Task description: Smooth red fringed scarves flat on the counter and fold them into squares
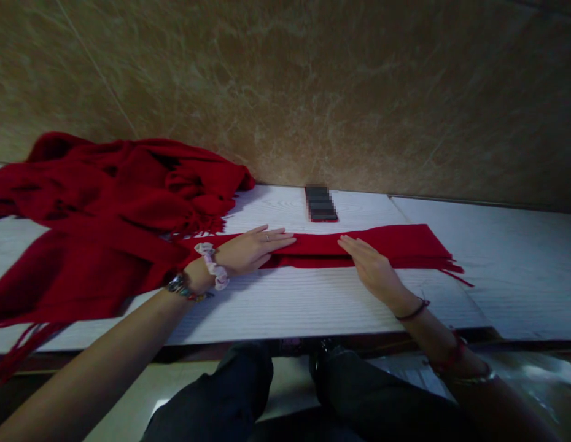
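A red scarf (400, 244) lies folded into a long narrow strip on the white wood-grain surface, its fringe at the right end. My left hand (248, 250) rests flat on the strip left of its middle, fingers stretched out to the right. On the strip's right half lies my right hand (371, 264), fingers extended and pointing left. Between the two hands a dark fold gap shows along the near edge. The strip's left end runs under my left wrist toward spread red fabric, and I cannot tell whether they are one piece.
A heap of red fringed fabric (129, 178) covers the left side, some fringe hanging over the front edge. Behind the strip lies a phone (321, 204), near the brown marbled wall (313, 92). The white bench top (285, 307) ends just before my legs.
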Tool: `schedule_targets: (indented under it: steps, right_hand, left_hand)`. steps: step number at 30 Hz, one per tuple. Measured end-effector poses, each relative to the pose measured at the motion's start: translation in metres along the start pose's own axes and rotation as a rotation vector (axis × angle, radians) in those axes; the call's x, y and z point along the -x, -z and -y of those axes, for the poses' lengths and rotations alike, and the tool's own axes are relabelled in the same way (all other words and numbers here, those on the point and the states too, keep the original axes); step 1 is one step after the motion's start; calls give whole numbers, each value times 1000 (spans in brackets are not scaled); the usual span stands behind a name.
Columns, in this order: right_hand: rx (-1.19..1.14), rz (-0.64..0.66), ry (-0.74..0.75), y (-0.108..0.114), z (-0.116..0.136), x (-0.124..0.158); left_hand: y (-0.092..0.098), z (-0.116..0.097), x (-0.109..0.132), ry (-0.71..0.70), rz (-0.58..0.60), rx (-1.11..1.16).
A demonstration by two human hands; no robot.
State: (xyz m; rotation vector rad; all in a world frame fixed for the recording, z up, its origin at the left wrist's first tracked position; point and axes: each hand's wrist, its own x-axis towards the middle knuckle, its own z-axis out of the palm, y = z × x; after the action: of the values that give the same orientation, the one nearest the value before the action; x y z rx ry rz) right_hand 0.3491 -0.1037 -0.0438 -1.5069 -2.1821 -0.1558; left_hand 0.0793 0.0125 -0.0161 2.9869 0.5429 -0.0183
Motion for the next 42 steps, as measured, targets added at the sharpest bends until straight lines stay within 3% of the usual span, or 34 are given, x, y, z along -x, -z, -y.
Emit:
schedule_targets:
  steps: [2, 7, 12, 17, 24, 27, 30, 34, 38, 42]
  right_hand:
    - [-15, 6, 9, 1, 0, 2]
    - [-6, 194, 51, -1, -6, 6]
    - [-13, 108, 31, 0, -7, 7]
    - [10, 238, 60, 0, -8, 6]
    - [-46, 285, 39, 8, -4, 9]
    - [-84, 213, 12, 23, -9, -18]
    - [-23, 27, -31, 29, -23, -71]
    - [149, 102, -152, 2, -47, -130]
    - [171, 157, -184, -30, -62, -137]
    - [176, 119, -197, -26, -63, -124]
  left_hand:
    - [-1, -1, 2, -45, -2, 17]
    - [-9, -5, 4, -58, 111, 50]
    - [-5, -9, 5, -23, 64, 33]
    - [-8, -9, 5, -18, 152, 37]
    - [-5, -8, 7, -13, 120, 87]
    - [8, 1, -8, 53, 23, 117]
    - [20, 17, -39, 173, -32, 66]
    - [16, 36, -81, 423, -97, 40]
    - [-2, 39, -93, 523, -69, 74]
    - [-5, 37, -85, 519, -44, 80]
